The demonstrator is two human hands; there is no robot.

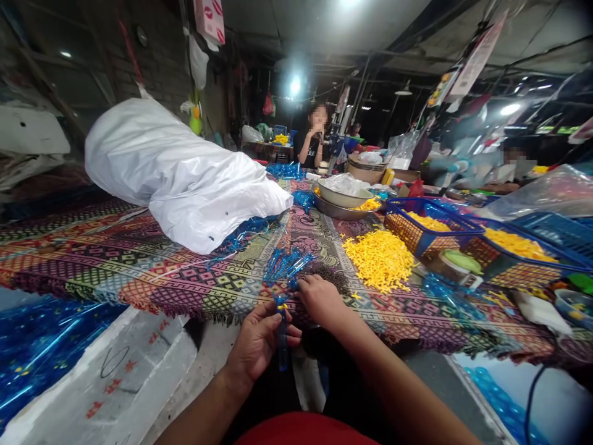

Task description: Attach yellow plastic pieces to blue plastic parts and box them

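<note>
My left hand [259,337] is closed round a translucent blue plastic piece [283,346], long and narrow, with a small yellow part [280,305] near its top. The piece points down past the table edge. Just right of it, my right hand [322,300] rests low over the cloth with its fingers bent together; what they pinch, if anything, is hidden. Beyond its fingertips lies a loose bunch of similar blue pieces [285,266]. A heap of tiny dark parts [331,275] spreads behind the right hand. Further right is a large pile of small yellow parts [378,259].
A patterned cloth [185,290] covers the table. A big white sack [185,179] lies at left, stacked metal bowls [343,201] behind. Blue baskets [428,232] of yellow parts stand at right. A foam box [134,371] is below left. A person [315,139] sits across.
</note>
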